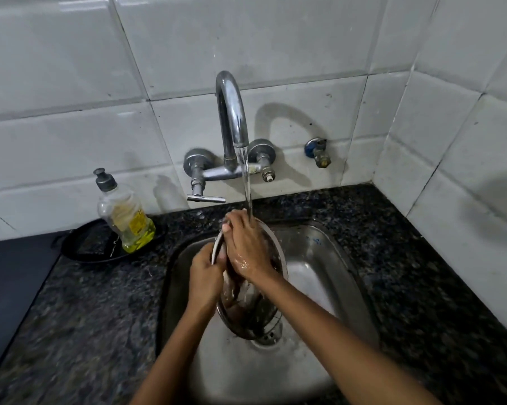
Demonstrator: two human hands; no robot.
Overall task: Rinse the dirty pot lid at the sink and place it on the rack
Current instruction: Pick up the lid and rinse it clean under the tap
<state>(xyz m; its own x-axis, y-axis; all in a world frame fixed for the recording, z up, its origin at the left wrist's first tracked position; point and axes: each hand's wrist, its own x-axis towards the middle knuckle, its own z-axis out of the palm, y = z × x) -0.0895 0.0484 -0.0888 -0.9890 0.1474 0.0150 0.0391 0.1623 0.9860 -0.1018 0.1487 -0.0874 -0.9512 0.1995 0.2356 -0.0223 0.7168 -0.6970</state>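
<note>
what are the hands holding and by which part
The pot lid, tilted over the sink: left hand grips its left rim; right hand lies flat on its face.

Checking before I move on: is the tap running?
On. A stream falls from the tap spout onto the right hand and the pot lid.

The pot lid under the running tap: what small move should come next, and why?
Probably slide the right hand further down the pot lid, rubbing. Water strikes near the top edge, the left hand grips the rim, and brown residue shows on the lower part.
</note>
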